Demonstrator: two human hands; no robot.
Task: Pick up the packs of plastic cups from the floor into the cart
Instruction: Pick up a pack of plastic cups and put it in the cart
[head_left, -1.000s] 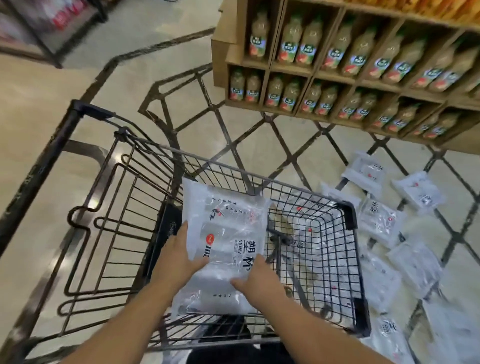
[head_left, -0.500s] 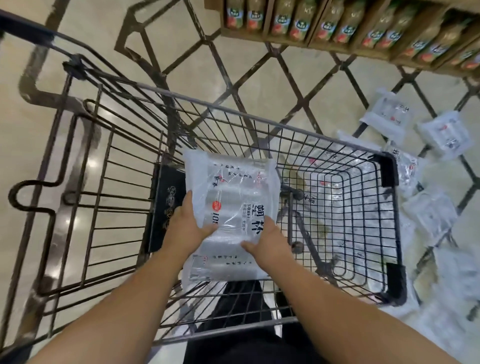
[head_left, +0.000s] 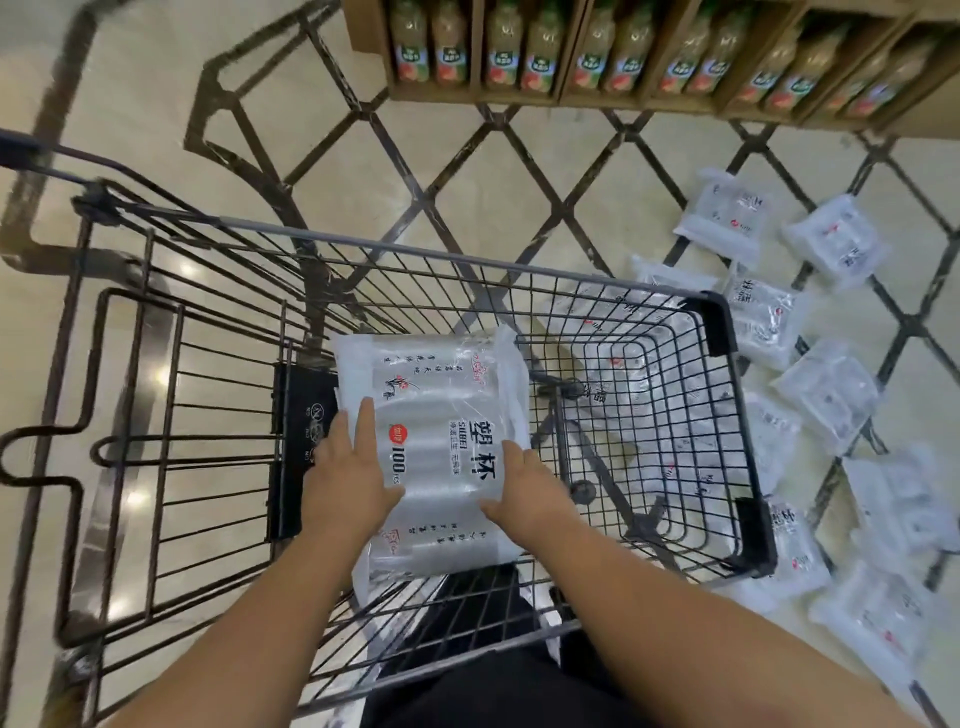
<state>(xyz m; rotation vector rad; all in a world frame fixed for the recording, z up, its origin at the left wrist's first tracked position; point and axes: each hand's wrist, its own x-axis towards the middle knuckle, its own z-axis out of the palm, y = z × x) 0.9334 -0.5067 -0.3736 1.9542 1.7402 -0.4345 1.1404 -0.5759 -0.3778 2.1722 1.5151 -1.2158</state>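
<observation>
Head view, entry running left to right.

- Cart (head_left: 415, 249): standing on the patterned floor (head_left: 467, 171). The folding seat frame is sitting at its left end, with a black flap (head_left: 301, 441) just left of the hands.
- Left hand (head_left: 348, 478): gripping the left edge of the held pack (head_left: 447, 415). The forefinger and thumb are lying on its printed face; the other fingers are going round the edge, and how far is hidden.
- Held pack: hanging inside the basket, below the rim and close to the flap end, printed side up. I cannot tell whether it is touching the wire bottom yet.
- Right hand (head_left: 524, 488): clasping the pack's right edge, fingers curling over the side, thumb lying on the front.
- Change: a second ago the pack was riding near rim height. It is now sinking well into the basket, with both hands keeping the same hold.
- Meaning: placement is nearing its end, and I judge release to be the next step. Nothing else is showing inside the basket, so this looks like the first pack in.
- Floor packs (head_left: 826, 395): many are lying scattered right of the cart, some showing through the wire. Most of the task is remaining.
- Shelf (head_left: 571, 98): carrying juice bottles along the top, well apart from the hands.
</observation>
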